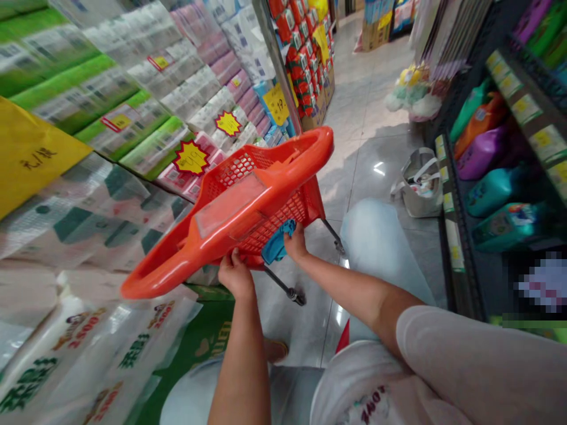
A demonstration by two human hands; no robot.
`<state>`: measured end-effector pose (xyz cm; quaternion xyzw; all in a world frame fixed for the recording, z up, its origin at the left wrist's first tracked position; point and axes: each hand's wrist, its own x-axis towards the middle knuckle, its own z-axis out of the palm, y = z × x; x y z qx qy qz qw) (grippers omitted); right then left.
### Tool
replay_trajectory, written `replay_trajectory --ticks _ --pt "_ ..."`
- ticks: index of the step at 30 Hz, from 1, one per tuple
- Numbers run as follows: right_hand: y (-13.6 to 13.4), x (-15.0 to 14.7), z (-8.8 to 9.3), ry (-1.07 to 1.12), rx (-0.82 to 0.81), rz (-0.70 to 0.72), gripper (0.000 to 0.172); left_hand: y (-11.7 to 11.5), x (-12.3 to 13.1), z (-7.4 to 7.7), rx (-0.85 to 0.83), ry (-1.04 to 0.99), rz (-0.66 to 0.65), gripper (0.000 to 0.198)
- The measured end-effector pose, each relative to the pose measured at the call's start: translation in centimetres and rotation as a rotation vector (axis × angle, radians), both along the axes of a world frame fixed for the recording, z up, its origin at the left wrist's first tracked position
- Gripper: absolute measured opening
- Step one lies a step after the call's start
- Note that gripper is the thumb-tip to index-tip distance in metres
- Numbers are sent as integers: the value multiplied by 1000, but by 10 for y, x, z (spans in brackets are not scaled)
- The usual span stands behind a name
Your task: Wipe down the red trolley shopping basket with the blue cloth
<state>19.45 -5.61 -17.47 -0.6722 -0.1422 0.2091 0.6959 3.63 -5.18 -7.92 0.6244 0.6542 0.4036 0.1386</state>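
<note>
Pale sleeve (pixel 465 366) fills the near corner of my feed; past it, I see the left hand (pixel 234 274) clenched on the lower edge of an orange plastic shopping basket (pixel 261 200), while the right hand (pixel 296 243) grips the basket's side, just beside a teal item (pixel 275 242) against the mesh; both hands are holding the basket up in front of the body, tilted steeply, with a thin metal leg and caster (pixel 287 293) showing beneath it; packs of tissue rolls (pixel 133 77) are stacked on the left; detergent bottles (pixel 485 153) line a dark shelf (pixel 452 236) on the right; a canvas tote (pixel 419 186) stands on the tiled floor (pixel 358 112) nearby.
</note>
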Motion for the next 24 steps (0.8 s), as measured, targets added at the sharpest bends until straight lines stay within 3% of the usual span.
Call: replay_trajectory --ticks 5,7,12,14,19,21,24 --pt "7 37 -9 125 -126 -134 40 -2 1 6 -23 43 -11 31" --pt "13 21 -9 162 -159 -120 41 -2 3 7 -26 55 -10 29" --pt "19 -60 -11 232 -177 60 36 0 3 8 -29 77 -10 27" --pt "18 -60 -16 255 -192 64 36 2 2 8 -33 82 -20 26" --pt "16 -9 -29 289 -270 -77 41 3 3 5 -36 80 -38 25" --pt "18 -20 -30 300 -278 -72 41 3 3 3 -36 76 -36 26" --pt "23 -74 -27 315 -240 29 39 4 2 1 -31 76 -33 28"
